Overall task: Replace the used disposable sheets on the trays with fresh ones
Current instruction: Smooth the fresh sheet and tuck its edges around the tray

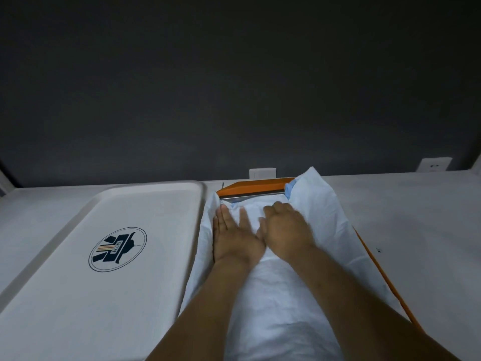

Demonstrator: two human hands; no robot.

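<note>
Two trays lie side by side on the pale tabletop, which runs back to a dark wall. At the left side, the big white tray is bare with only its round logo showing, so I judge it is stripped and waiting for a sheet. Just beside it, the orange tray is almost wholly under a rumpled pale-blue disposable sheet, which spills over the long edges and stops short of the far edge, where a bluer layer peeks out. Whether this sheet is going on or coming off I cannot tell; either way neither tray looks finished. The left hand presses flat near the sheet's far end, fingers straight, thumb spread. The right hand lies touching it, fingers close together, blurred at the tips; any pinch is unclear.
</note>
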